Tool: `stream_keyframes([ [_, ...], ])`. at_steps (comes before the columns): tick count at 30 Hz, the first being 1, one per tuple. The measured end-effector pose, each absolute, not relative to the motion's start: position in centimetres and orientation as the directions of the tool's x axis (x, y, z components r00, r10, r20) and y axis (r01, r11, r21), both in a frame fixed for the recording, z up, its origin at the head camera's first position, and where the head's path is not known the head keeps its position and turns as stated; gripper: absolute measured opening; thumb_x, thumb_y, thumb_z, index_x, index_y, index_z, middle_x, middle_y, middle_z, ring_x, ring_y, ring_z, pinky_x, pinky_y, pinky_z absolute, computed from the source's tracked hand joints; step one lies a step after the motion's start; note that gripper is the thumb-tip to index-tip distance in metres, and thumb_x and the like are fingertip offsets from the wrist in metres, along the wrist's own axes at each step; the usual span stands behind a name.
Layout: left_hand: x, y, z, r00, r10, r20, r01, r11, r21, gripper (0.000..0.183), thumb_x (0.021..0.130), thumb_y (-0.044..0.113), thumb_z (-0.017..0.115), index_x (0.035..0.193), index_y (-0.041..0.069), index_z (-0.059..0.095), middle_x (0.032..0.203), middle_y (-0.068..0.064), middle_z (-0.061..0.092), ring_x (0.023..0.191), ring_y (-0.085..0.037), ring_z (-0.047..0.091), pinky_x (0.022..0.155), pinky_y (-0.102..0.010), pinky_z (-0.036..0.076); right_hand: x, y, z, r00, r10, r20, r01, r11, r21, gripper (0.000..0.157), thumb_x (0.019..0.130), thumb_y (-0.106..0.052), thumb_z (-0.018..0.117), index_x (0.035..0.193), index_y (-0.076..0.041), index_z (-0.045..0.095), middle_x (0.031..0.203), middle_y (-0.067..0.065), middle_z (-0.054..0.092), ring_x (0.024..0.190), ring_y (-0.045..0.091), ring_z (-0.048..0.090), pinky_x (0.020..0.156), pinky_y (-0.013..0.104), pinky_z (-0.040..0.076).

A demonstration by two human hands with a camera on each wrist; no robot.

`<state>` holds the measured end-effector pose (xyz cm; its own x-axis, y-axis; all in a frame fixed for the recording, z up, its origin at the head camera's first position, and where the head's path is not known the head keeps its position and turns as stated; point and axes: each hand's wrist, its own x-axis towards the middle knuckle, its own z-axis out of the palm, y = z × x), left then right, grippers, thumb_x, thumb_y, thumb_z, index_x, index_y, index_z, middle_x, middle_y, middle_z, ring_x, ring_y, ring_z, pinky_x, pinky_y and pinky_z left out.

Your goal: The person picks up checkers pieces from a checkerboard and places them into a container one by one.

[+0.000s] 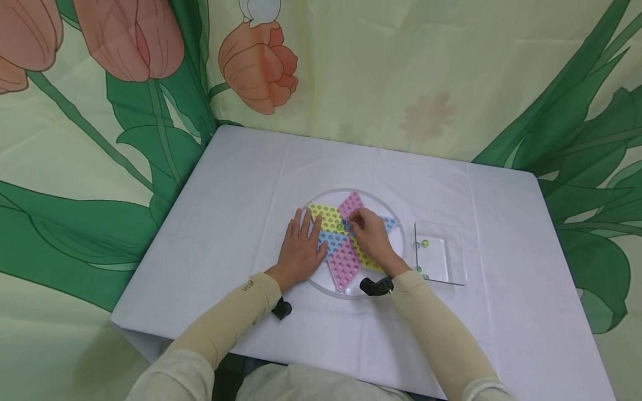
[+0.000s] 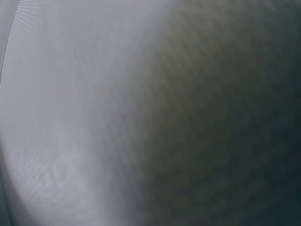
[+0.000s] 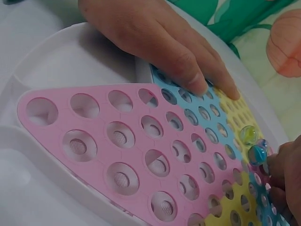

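A Chinese checkers board [image 1: 346,266] with pink, yellow and blue star points lies on a round white tray. My left hand [image 1: 300,253] rests on its left side, fingers extended over the yellow and blue parts. Near the board's centre my right hand [image 1: 370,234] pinches a blue marble [image 3: 257,154] at the fingertips, which its bent fingers partly hide. Beside it sit a yellow-green marble [image 3: 249,135] and a purplish marble [image 3: 262,142]. The right wrist view shows the pink section [image 3: 136,150] with bare holes. Only blurred white cloth and a dark area fill the left wrist view.
Right of the board stands a clear plastic box [image 1: 457,256] with several green marbles [image 1: 425,243] inside. A white cloth covers the table [image 1: 251,167]. Behind it hangs a floral curtain [image 1: 351,67]. Black wrist cameras [image 1: 376,286] sit close above the tabletop.
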<state>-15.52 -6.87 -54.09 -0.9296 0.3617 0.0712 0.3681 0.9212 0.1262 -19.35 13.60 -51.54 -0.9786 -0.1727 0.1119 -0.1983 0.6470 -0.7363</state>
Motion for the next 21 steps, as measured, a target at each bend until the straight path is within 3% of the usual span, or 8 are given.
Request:
stream_keyframes([
  [21,-15.51,-6.83,-54.13,-0.936,0.350,0.045,0.353,0.925,0.141,0.070,0.103,0.044,0.036,0.159,0.006,0.017,0.165,-0.023,0.009,0.154,-0.042,0.004,0.123,-0.054,0.016,-18.96,13.72,-51.03,-0.984,-0.148,0.099,-0.169,0.604,-0.779,0.014,0.096,-0.008,0.062,0.109,-0.003,0.063,0.105,0.009,0.064,0.096,0.022,0.061,0.087,0.037,0.052],
])
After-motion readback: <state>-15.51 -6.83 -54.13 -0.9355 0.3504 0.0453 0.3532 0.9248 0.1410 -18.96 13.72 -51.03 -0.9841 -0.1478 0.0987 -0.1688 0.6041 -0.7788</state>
